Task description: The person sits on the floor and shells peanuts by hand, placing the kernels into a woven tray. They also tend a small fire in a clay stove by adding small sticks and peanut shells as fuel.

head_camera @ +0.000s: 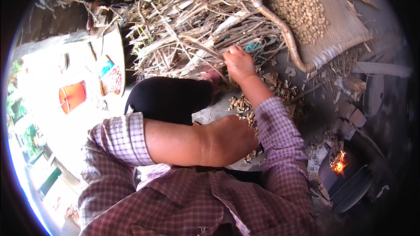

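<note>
My right hand (240, 63) is closed around the near end of a dry stick (205, 48) at the edge of a heap of twigs (183, 16). My left hand (234, 141) is curled, back of the hand up, over the floor in front of my body. Its fingertips are hidden, so whether it holds anything does not show. Peanut shells (241, 103) lie scattered on the floor between and beyond my hands. To the upper right, a woven scoop basket (344, 23) with a bent wooden rim carries a spread of unshelled peanuts (302, 9).
A small fire (339, 163) burns at the lower right, beside a dark rounded object (349, 190). Broken bricks (349, 114) lie above it. Leftward, in bright light, are an orange bucket (73, 97) and a round tray's rim (122, 59). My bent knee (167, 96) is between them and my hands.
</note>
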Tool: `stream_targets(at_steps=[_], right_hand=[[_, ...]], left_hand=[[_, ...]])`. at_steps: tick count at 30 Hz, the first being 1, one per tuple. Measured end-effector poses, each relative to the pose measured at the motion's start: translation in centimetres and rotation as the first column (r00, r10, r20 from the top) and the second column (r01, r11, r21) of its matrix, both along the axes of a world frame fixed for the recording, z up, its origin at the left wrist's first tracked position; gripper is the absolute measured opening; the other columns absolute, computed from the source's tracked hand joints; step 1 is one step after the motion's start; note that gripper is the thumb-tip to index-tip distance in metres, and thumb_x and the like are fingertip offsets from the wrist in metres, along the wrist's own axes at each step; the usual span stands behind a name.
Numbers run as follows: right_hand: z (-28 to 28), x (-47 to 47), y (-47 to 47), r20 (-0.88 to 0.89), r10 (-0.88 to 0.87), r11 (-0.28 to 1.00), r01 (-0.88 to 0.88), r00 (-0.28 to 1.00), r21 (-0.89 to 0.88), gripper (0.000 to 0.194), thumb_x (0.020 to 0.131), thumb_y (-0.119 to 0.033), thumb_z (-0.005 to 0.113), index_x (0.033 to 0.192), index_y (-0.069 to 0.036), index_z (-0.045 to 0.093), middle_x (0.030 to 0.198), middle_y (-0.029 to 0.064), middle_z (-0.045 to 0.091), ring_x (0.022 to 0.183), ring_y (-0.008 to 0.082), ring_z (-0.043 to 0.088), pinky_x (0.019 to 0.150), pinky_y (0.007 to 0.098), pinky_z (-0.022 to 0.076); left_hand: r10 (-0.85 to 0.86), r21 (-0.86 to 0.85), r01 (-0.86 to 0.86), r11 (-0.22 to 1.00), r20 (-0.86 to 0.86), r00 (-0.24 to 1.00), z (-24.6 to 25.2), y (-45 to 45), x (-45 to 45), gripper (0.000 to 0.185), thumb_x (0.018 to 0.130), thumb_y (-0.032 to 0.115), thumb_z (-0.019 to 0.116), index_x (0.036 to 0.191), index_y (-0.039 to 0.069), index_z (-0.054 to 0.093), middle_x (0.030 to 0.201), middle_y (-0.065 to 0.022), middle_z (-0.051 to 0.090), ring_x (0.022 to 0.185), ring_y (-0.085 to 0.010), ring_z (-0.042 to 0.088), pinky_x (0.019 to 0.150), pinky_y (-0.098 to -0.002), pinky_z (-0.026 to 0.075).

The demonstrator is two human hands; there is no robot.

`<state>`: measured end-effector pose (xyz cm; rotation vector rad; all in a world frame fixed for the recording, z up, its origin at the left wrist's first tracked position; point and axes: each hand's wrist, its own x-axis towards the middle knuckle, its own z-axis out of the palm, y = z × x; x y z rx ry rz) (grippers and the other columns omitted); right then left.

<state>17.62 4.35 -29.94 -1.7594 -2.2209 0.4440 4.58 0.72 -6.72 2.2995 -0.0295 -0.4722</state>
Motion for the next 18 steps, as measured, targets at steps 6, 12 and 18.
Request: stream_targets(at_steps=[6,12,18], right_hand=[[4.8,6.5,-4.1,0.013,0.057,0.819,-0.039,0.998,-0.573,0.015,0.083,-0.012,0.068,0.096,-0.007,0.063,0.096,0.0123,0.06,0.095,0.0307,0.06,0.083,0.0412,0.0492],[9.3,11.5,-9.3,0.014,-0.06,0.849,0.059,0.998,-0.525,0.019,0.08,-0.008,0.068,0.095,-0.002,0.059,0.097,0.0188,0.059,0.091,0.0381,0.059,0.079,0.0441,0.0487],[12.0,14.4,-15.5,-0.029,-0.166,0.748,0.106,0.986,-0.655,0.016,0.078,-0.006,0.069,0.09,0.001,0.06,0.087,0.0192,0.062,0.083,0.0377,0.061,0.073,0.0421,0.0485]], left_hand=[[-0.031,0.009,0.032,0.999,-0.094,0.995,0.3,-0.4,0.9,0.014,0.077,0.01,0.06,0.088,0.003,0.063,0.083,-0.0113,0.067,0.082,-0.0284,0.068,0.068,-0.039,0.055],[-0.077,0.014,0.079,0.997,-0.125,0.989,0.3,-0.7,1.7,0.016,0.081,0.01,0.058,0.094,0.003,0.065,0.086,-0.0109,0.068,0.088,-0.0308,0.068,0.073,-0.0396,0.056],[-0.062,0.027,0.065,0.997,-0.104,0.993,0.0,-0.9,1.7,0.02,0.081,0.009,0.058,0.099,0.003,0.063,0.09,-0.0128,0.067,0.09,-0.0308,0.068,0.074,-0.0407,0.056]])
